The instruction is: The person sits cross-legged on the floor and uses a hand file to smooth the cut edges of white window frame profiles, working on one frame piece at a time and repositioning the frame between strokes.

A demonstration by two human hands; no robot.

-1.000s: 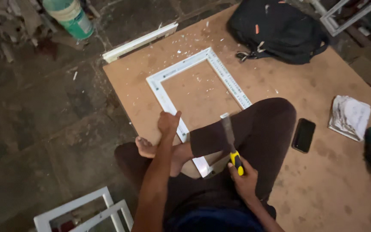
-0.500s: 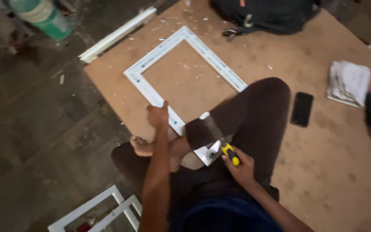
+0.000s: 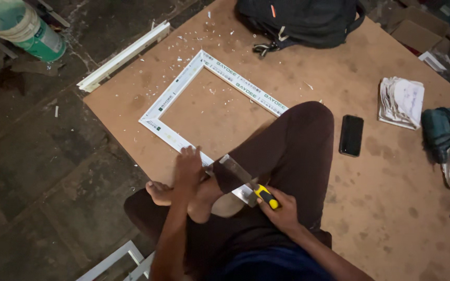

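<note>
White frame pinned and scraped on a brown board

The white frame lies flat on the brown board, its near corner tucked under the seated person's leg and bare foot, which seem to steady it. The left hand rests flat on the near rail, fingers spread, pressing rather than gripping. The right hand is closed around the yellow handle of a wide-bladed scraper, its blade angled onto that same corner. A black phone and a dark backpack lie well apart
</note>
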